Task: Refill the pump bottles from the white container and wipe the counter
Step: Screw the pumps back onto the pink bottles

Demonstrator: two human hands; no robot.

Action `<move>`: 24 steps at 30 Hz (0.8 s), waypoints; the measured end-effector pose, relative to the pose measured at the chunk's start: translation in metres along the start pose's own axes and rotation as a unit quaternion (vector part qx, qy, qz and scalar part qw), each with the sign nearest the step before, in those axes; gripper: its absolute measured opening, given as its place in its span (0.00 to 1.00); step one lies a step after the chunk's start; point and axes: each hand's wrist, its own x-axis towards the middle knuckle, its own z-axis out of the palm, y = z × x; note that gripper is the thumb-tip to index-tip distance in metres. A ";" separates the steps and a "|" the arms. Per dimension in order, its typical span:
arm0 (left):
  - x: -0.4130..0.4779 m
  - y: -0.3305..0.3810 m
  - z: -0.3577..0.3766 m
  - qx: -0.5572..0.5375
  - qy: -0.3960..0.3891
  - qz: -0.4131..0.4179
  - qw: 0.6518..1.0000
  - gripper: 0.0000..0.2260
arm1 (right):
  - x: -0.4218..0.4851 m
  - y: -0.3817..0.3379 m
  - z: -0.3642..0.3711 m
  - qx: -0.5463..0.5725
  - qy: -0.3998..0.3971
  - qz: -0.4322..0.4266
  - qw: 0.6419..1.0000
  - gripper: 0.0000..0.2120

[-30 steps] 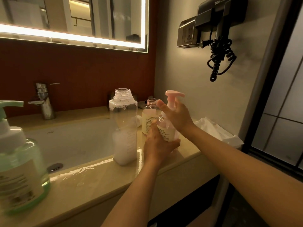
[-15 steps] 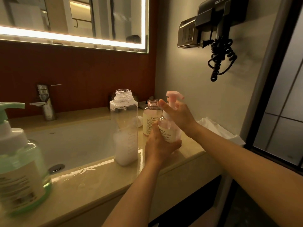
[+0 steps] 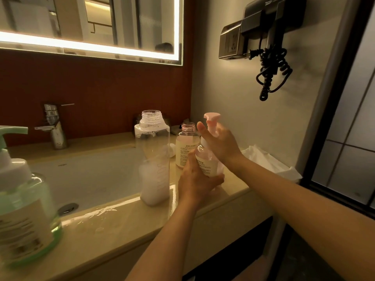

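Observation:
My left hand (image 3: 195,182) grips the lower body of a small pink pump bottle (image 3: 207,162) standing on the beige counter (image 3: 113,226). My right hand (image 3: 220,146) wraps around its neck just under the pink pump head (image 3: 212,118). A second small pink bottle (image 3: 185,147) stands behind it with its neck uncapped. To the left stands a tall clear container (image 3: 154,157), open at the top, with white liquid in its lower part and foam near the shoulder.
A green pump bottle (image 3: 22,201) looms at the near left. The sink basin (image 3: 85,179) and chrome faucet (image 3: 53,126) lie behind the counter's wet front edge. White tissue (image 3: 269,161) lies at the right end. A wall hair dryer (image 3: 269,35) hangs above.
The pump head has turned a little under my right hand. Both hands stay on the same bottle.

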 end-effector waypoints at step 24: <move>-0.001 0.002 -0.002 -0.005 -0.003 0.015 1.000 0.40 | -0.006 -0.004 -0.004 -0.037 0.016 0.036 0.999 0.44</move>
